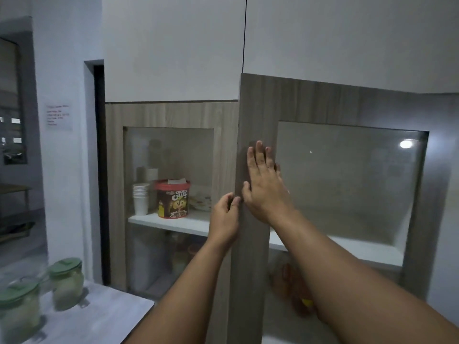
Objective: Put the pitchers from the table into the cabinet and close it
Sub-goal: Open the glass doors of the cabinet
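Both hands on the right cabinet door (258, 115), which stands ajar, its free edge swung out in front of the left door (171, 115). Left hand (224, 217): grip closed on the door's free edge, fingers curled round it, thumb on the front face. Right hand (265, 184): flat and open, palm pressed on the wood frame just beside the glass pane (347, 182), holding nothing.

Two pitchers (65, 284) with green lids on the bench (99, 319), bottom left, well apart from the cabinet; both blurred, contents not readable. The nearer one (18, 311) sits at the frame's left edge.

Behind the left door's glass, on a white shelf (169, 223): stack of paper cups (140, 198), a chocolate cereal tub (172, 198) with a red lid, plates just beside it. Lower compartment too dim to tell.
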